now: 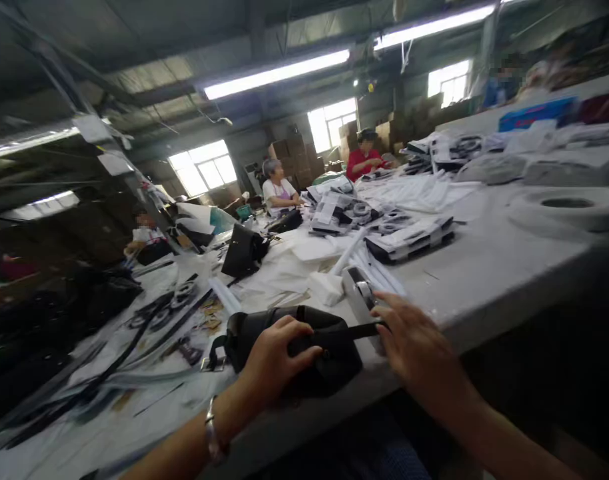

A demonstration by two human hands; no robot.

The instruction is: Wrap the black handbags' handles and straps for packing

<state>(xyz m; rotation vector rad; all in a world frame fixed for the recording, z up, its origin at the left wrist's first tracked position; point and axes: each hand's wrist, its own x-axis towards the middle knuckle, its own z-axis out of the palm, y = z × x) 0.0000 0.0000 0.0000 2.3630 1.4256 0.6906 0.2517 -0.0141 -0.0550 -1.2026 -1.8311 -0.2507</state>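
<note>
A black bag [334, 377] lies on its side at the table's near edge. My left hand [277, 357] is closed round its upper side, thumb and fingers pressing on the black material. From the bag a narrow black strap [362, 330] runs to the right. My right hand [414, 343] pinches the far end of that strap between thumb and fingers. Just behind those fingertips stands a pale grey object with a rounded shiny part [357, 293]; its kind is unclear. At the bag's left end hangs a short strap with a metal buckle [213, 364].
Wrapped black-and-white packages [409, 240] and white rolled sheets [369, 267] lie beyond my hands. Another black bag [242, 250] stands farther back. Black straps [134, 347] and loose bits cover the left side. Several people sit around the table, one in a red top [359, 163].
</note>
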